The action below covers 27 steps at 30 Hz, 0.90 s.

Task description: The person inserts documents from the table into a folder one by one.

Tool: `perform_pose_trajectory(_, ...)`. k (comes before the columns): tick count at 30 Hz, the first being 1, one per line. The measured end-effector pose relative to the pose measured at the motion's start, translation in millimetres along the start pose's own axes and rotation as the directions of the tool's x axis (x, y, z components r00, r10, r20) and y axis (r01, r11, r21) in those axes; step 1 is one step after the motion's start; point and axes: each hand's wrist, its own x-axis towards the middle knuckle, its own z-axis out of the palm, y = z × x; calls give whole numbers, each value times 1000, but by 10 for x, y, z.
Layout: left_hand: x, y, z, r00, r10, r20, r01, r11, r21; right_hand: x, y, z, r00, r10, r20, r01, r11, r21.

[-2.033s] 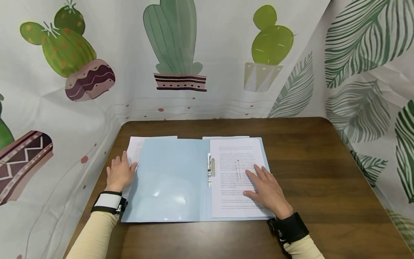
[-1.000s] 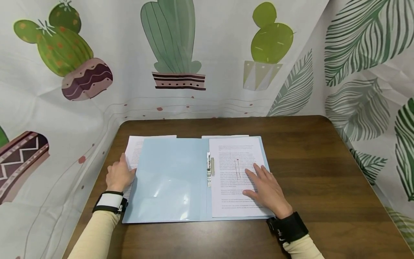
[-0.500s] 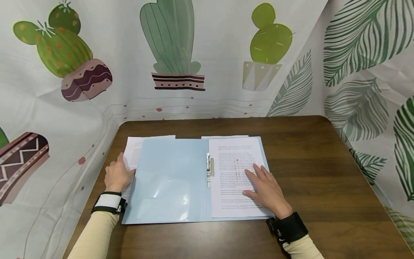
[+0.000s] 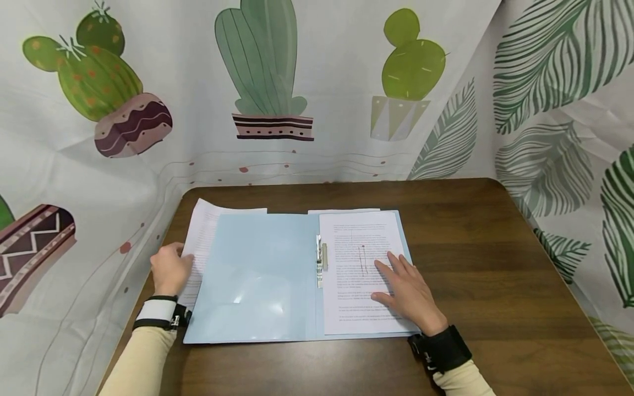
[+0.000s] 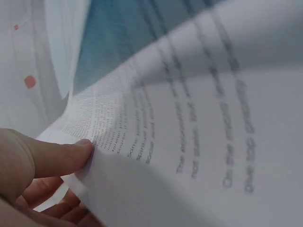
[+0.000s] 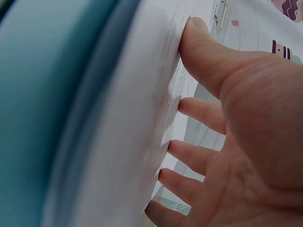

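A light blue folder (image 4: 257, 253) lies spread open on the table, with a metal clip (image 4: 320, 258) along its spine. From under its left cover sticks a printed sheet (image 4: 200, 236), and my left hand (image 4: 170, 269) pinches the outer edge of that sheet between thumb and fingers. The left wrist view shows the paper (image 5: 189, 142) bent upward from the thumb. On the right side of the folder sits a stack of printed pages (image 4: 364, 308) with red marks. My right hand (image 4: 411, 294) rests on these pages, fingers spread, fingertips touching the paper in the right wrist view.
The brown wooden table (image 4: 470, 264) extends to the right of the folder and in front of it. Behind it hangs a white curtain (image 4: 342, 82) printed with cacti and leaves. White sheet edges (image 4: 344, 210) show past the folder's back edge.
My left hand has drawn back to the left and now holds the sheet's edge, whose far corner has lifted. The right hand has stayed in place on the pages.
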Motion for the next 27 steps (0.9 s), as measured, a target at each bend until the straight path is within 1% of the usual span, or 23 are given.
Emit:
perform_pose_trajectory(3, -18, 49, -98, 1000, 8, -27, -9, 1000, -24, -4, 1, 2, 1000, -2, -2, 2, 1000, 4)
perform_pose_trajectory(7, -31, 139, -246, 996, 42, -81, -45, 998, -34, -8, 1, 1, 1000, 0, 0, 0, 1000, 9)
perform_pose_trajectory(9, -37, 195, -328, 990, 68, -127, -72, 997, -25, -9, 1, -1, 1000, 6, 2, -6, 1000, 13)
perform_pose_trajectory(11, -45, 253, -413, 979, 98, -178, -103, 995, -20, -8, 0, -3, 1000, 9, 4, -10, 1000, 17)
perform_pose_trajectory(13, -57, 317, -503, 963, 131, -235, -137, 991, -8, -7, 1, -4, 1000, 12, 6, -12, 1000, 21)
perform_pose_trajectory(15, -68, 380, -591, 941, 168, -295, -176, 984, -2, -6, 4, -2, 1000, 12, 7, -12, 1000, 22)
perform_pose_trajectory(17, -84, 447, -679, 920, 191, -342, -203, 979, 0, -4, 9, 3, 1000, 12, 8, -12, 1000, 23)
perform_pose_trajectory(18, -90, 478, -721, 907, 204, -368, -218, 976, 4, -4, 12, 5, 1000, 13, 8, -13, 1000, 23)
perform_pose_trajectory(22, -110, 589, -883, 865, 228, -448, -252, 968, 7, 0, 14, 10, 1000, 13, 5, -13, 1000, 21)
perform_pose_trajectory(23, -113, 614, -920, 852, 235, -468, -261, 965, 8, 0, 14, 10, 1000, 12, 4, -12, 1000, 19)
perform_pose_trajectory(25, -118, 661, -990, 834, 236, -498, -269, 963, 6, 1, 13, 10, 1000, 12, 2, -12, 1000, 16)
perform_pose_trajectory(27, -121, 703, -1051, 822, 227, -522, -270, 963, -8, 0, 13, 9, 1000, 11, 1, -11, 1000, 14)
